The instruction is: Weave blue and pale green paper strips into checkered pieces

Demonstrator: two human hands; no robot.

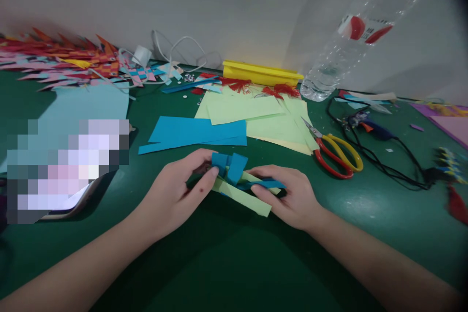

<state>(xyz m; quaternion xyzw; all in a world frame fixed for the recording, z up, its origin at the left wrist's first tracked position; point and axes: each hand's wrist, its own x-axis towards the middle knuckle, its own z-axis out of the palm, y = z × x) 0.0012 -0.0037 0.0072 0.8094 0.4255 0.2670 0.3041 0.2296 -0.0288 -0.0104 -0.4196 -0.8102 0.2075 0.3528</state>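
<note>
My left hand (186, 187) pinches the left end of a small piece of interlaced blue and pale green paper strips (237, 168) between thumb and fingers. At its right side, my right hand (287, 190) is closed on the strips, its thumb over a blue strip (268, 185). One pale green strip (243, 196) sticks out toward the lower right, below the right thumb. A folded blue loop stands up in the middle of the piece. Behind the hands lie flat blue paper pieces (197, 130) and a stack of pale green sheets (278, 124).
Scissors with red and yellow handles (338, 156) lie right of the green sheets. Farther right are a glue gun (378, 129) and its black cord. A plastic bottle (329, 68) stands behind. A pixelated phone (73, 170) is at left, with folded red paper pieces (73, 61) beyond.
</note>
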